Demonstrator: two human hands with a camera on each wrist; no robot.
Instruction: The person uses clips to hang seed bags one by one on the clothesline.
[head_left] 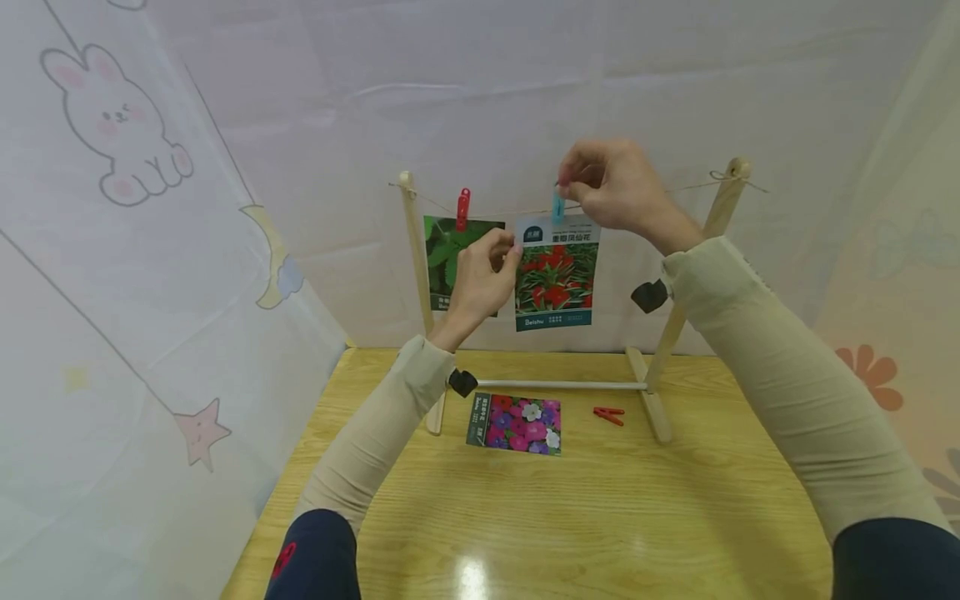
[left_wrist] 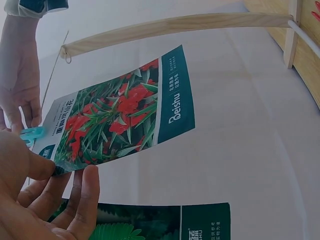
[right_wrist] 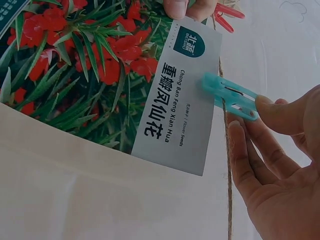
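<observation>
A seed packet with red flowers [head_left: 557,279] hangs at the twine, its top edge under a light-blue clothespin [right_wrist: 232,95]. My right hand [head_left: 618,187] pinches the tail of that clothespin between thumb and fingers, and its jaws reach over the twine [right_wrist: 229,185] onto the packet's white top band. With thumb and fingertips, my left hand [head_left: 483,279] pinches the packet's upper left edge. Behind the left hand, a green-leaf packet [head_left: 442,250] hangs from a red clothespin [head_left: 462,208], partly hidden by that hand.
The twine runs between two posts of a wooden stand [head_left: 720,208], joined low down by a pale rod [head_left: 562,385]. On the wooden table [head_left: 570,517] lie a packet with pink and purple flowers [head_left: 525,423] and a red clothespin [head_left: 609,415]. A printed cloth hangs behind.
</observation>
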